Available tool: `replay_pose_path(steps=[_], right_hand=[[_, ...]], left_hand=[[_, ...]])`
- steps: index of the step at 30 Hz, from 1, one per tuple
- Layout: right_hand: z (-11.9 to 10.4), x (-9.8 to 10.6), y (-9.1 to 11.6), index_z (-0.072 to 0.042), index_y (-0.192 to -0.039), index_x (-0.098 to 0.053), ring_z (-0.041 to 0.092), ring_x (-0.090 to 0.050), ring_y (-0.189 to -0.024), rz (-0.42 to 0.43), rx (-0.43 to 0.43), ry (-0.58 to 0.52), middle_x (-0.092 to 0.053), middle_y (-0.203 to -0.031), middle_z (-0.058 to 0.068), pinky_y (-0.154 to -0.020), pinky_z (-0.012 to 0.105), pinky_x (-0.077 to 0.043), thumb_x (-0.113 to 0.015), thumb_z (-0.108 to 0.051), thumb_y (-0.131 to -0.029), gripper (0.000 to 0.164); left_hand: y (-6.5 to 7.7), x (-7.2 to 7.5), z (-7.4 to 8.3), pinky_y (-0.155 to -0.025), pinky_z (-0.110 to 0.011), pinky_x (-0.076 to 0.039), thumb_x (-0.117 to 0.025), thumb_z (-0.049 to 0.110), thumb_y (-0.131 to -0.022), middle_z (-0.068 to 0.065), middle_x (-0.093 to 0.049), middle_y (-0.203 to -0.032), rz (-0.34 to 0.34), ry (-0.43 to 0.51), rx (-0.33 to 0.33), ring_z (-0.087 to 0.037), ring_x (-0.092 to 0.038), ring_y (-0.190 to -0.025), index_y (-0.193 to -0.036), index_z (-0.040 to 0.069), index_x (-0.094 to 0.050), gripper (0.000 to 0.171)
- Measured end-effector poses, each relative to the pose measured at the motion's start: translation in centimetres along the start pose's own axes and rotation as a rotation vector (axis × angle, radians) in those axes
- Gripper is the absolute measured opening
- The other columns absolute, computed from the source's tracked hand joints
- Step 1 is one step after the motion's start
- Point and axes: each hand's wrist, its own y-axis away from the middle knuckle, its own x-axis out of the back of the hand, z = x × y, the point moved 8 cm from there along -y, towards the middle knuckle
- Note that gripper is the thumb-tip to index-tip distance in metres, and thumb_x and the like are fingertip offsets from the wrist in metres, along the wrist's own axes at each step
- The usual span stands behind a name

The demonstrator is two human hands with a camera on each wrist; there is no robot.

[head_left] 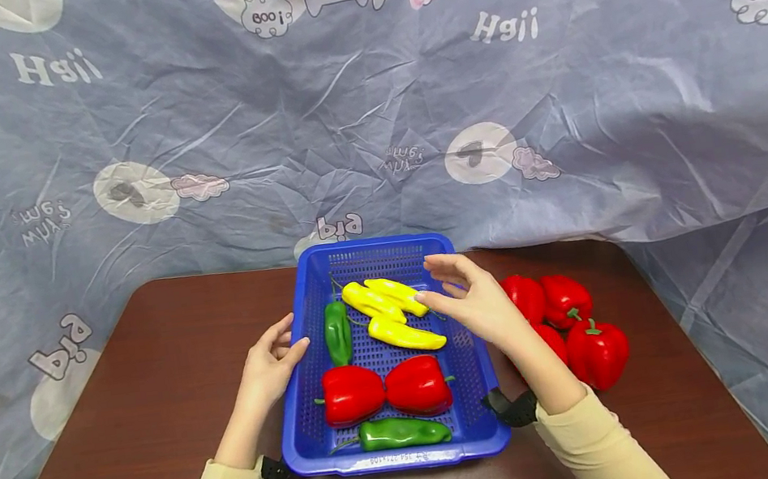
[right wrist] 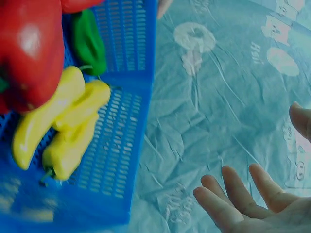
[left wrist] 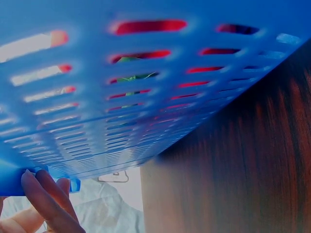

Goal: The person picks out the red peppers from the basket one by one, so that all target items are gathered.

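Observation:
A blue plastic basket [head_left: 400,460] holds three yellow peppers [head_left: 406,334], two red bell peppers [head_left: 353,395] side by side, one green pepper [head_left: 338,333] along the left and another green pepper [head_left: 404,432] along the near side. My left hand [head_left: 269,368] grips the basket's left rim, thumb over the top and fingers [left wrist: 47,200] against the outside. Over the basket's right side hovers my right hand [head_left: 473,298], fingers spread and holding nothing; its thumb overlaps a yellow pepper in the head view. The right wrist view shows those fingers [right wrist: 238,191] apart from the basket.
Several loose red bell peppers [head_left: 597,353] lie on the brown table [head_left: 122,423], right of the basket and beside my right forearm. A grey-blue printed cloth [head_left: 308,119] hangs behind the table's far edge. Dark straps [head_left: 514,408] sit at both wrists.

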Motion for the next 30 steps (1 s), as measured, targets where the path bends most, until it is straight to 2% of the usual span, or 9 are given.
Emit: replay_pose_path(steps=[5, 12, 20, 30], right_hand=[[0.7, -1.9, -0.4, -0.006, -0.139, -0.05, 0.033, -0.048, -0.136, -0.073, -0.009, 0.014, -0.052, -0.143, 0.016, -0.114, 0.047, -0.036, -0.074, -0.022, -0.089, 0.058], [2.0, -3.9, -0.6, -0.009, -0.137, -0.052, 0.032, -0.049, -0.134, -0.151, -0.08, 0.038, -0.053, -0.143, 0.01, -0.112, 0.048, -0.039, -0.075, -0.031, -0.087, 0.059], [2.8, -5.7, -0.5, -0.002, -0.137, -0.052, 0.036, -0.049, -0.133, -0.248, -0.103, 0.075, -0.054, -0.141, 0.014, -0.111, 0.049, -0.04, -0.076, -0.029, -0.085, 0.063], [3.9, -7.2, 0.1, -0.002, -0.14, -0.048, 0.038, -0.051, -0.131, -0.394, -0.159, 0.239, -0.053, -0.142, 0.019, -0.107, 0.048, -0.044, -0.079, -0.033, -0.082, 0.072]], left_hand=[[0.0, 0.0, 0.0, -0.066, -0.02, -0.055, -0.068, 0.014, -0.093, -0.024, -0.065, -0.121, -0.001, 0.008, 0.004, -0.015, -0.068, -0.082, -0.146, 0.003, -0.046, 0.058], [0.0, 0.0, 0.0, -0.066, -0.02, -0.055, -0.068, 0.013, -0.093, -0.025, -0.064, -0.121, -0.004, 0.023, 0.005, -0.016, -0.068, -0.082, -0.146, 0.003, -0.046, 0.058], [-0.1, 0.1, 0.0, -0.065, -0.019, -0.054, -0.068, 0.012, -0.093, -0.025, -0.065, -0.12, 0.007, 0.019, -0.002, -0.015, -0.068, -0.082, -0.145, 0.003, -0.046, 0.057], [-0.1, -0.1, 0.0, -0.066, -0.018, -0.054, -0.068, 0.013, -0.093, -0.024, -0.065, -0.12, -0.001, 0.03, 0.0, -0.016, -0.068, -0.083, -0.145, 0.003, -0.046, 0.058]])
